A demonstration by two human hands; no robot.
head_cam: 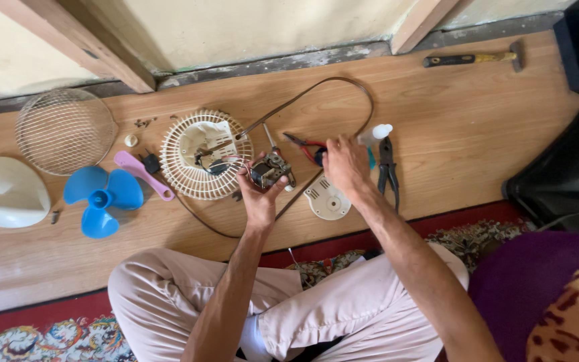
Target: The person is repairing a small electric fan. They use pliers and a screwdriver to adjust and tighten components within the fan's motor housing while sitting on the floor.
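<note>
My left hand (257, 194) holds a small fan motor (271, 170) just above the wooden floor, its wires running to the white rear fan grille (199, 161). Reaching toward the red-handled pliers (305, 145), my right hand (344, 164) has its fingers curled around a dark tool handle and a small white bottle (374, 134). A round white motor cover (327, 199) lies below that hand. Black pliers (388, 167) lie to its right. A brown cable (343, 86) loops behind both hands.
A blue fan blade (102, 194), a pink tool (143, 175), a wire front grille (65, 131) and a white fan base (5, 192) lie at the left. A hammer (474, 59) rests at the far right. Black bags (564, 171) sit at the right.
</note>
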